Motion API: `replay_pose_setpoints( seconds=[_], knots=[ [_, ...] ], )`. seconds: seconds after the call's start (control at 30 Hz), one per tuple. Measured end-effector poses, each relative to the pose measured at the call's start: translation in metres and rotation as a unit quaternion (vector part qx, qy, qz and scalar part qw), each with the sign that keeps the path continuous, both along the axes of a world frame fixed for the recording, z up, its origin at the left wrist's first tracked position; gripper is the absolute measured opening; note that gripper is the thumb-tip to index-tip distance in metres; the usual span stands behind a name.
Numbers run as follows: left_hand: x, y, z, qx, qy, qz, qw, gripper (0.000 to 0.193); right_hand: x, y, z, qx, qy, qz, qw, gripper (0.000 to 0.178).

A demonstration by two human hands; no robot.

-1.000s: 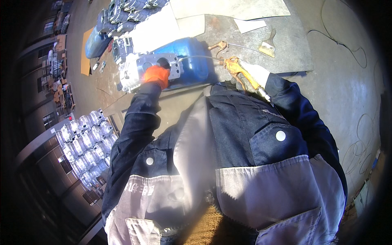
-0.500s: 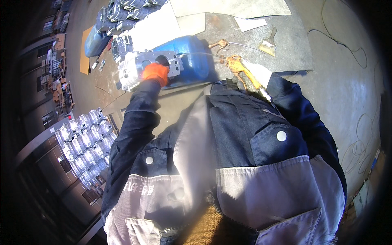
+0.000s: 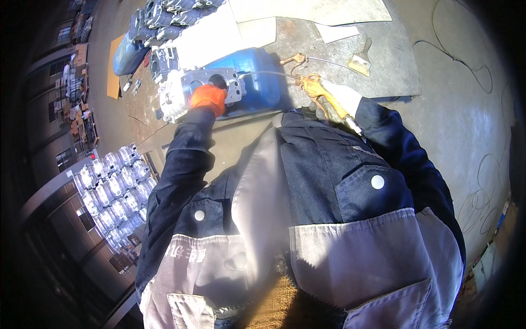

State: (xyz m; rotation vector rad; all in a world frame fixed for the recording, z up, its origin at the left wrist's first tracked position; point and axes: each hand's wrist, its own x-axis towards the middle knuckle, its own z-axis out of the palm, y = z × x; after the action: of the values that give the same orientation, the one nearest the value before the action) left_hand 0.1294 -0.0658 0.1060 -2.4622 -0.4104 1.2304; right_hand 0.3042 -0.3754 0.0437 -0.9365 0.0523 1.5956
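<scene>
An aluminium housing casting (image 3: pixel 174 94) with large round openings rests tilted against a blue plastic drum (image 3: pixel 262 82) on the table. My left hand (image 3: pixel 208 100), in an orange glove, is on its near side; the fingers curl at the edge of an opening and are partly hidden. In my right hand (image 3: pixel 344 97), in a pale glove, is an orange air blow gun (image 3: pixel 330 100), gripped by its handle. Its long thin nozzle points left, with the tip close to the right end of the casting.
A second blow gun (image 3: pixel 298 58) and a paint brush (image 3: pixel 360 61) lie on the grey table (image 3: pixel 307 35). Several more castings (image 3: pixel 170 19) are heaped at the back left, beside pale sheets (image 3: pixel 257 33). Stacked shiny castings (image 3: pixel 115 192) stand at the left. Hoses (image 3: pixel 479 68) trail over the floor.
My right hand and the blow gun have shifted slightly left, bringing the gun nearer the casting. My left hand and the casting have hardly moved.
</scene>
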Motion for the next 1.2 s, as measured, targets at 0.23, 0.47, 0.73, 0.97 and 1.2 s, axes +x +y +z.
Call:
replay_pose_setpoints(
  seconds=[0.23, 0.47, 0.73, 0.97, 1.2],
  knots=[
    [0.003, 0.004, 0.000, 0.000, -0.004, 0.023, 1.000, 0.027, 0.011, -0.002, -0.014, 0.118, 0.188, -0.017, 0.975, 0.040],
    [0.003, 0.006, 0.002, -0.002, -0.004, 0.018, 1.000, 0.026, 0.016, -0.020, -0.020, 0.076, 0.055, 0.002, 0.996, 0.040],
    [0.002, 0.002, 0.008, -0.001, -0.009, 0.012, 1.000, 0.030, 0.011, -0.010, 0.005, 0.028, -0.030, 0.055, 0.998, 0.041],
    [-0.002, 0.006, 0.004, -0.004, -0.020, 0.007, 1.000, 0.026, 0.001, -0.003, 0.013, 0.000, 0.038, -0.018, 0.999, 0.036],
    [-0.002, 0.006, 0.004, 0.000, -0.023, 0.008, 1.000, 0.026, -0.001, 0.002, 0.007, 0.026, 0.030, -0.003, 0.999, 0.036]
  ],
)
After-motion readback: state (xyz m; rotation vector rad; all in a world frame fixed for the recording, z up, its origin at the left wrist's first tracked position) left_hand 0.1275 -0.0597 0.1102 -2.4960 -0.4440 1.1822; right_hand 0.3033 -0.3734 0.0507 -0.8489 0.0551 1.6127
